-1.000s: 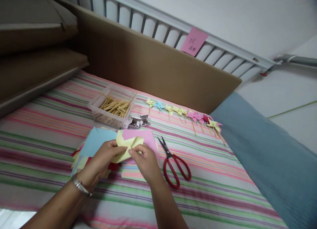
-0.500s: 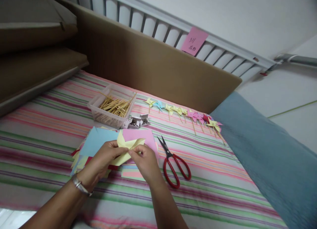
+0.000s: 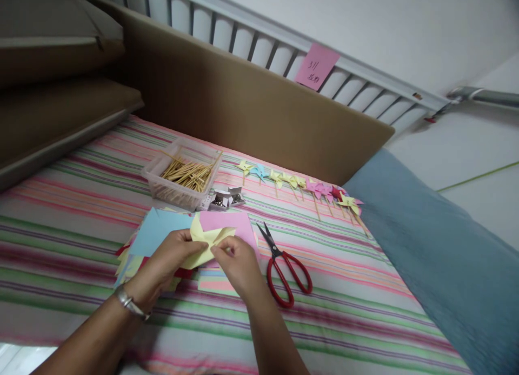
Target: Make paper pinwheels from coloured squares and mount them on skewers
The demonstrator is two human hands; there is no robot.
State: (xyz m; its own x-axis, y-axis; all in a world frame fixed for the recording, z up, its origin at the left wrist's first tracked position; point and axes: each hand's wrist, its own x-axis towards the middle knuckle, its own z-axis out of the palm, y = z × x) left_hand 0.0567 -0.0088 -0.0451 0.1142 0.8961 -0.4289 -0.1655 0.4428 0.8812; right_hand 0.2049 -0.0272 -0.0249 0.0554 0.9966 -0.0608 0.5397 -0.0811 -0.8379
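A yellow paper pinwheel (image 3: 205, 235), partly folded, is held between my two hands. My left hand (image 3: 176, 256) is closed on its left side, thumb on top near the centre. From the right, the thumb and index finger of my right hand (image 3: 235, 258) pinch the paper close to its middle; the fingertips hide the exact centre. Under the hands lie a pink paper sheet (image 3: 227, 219), a blue paper sheet (image 3: 160, 229) and other coloured papers. To the right rest scissors (image 3: 279, 264) with red handles, their blades slightly apart.
Behind the papers stand a clear plastic box (image 3: 174, 197) of thin wooden sticks (image 3: 188, 175) and two small boxes (image 3: 220, 201) of metal pins. Finished pinwheels (image 3: 318, 190) lie in a row at the back. A brown board (image 3: 251, 112) rises behind the striped cloth (image 3: 344, 321).
The two hands stay almost in place on the yellow paper. Their fingertips have parted slightly near its centre.
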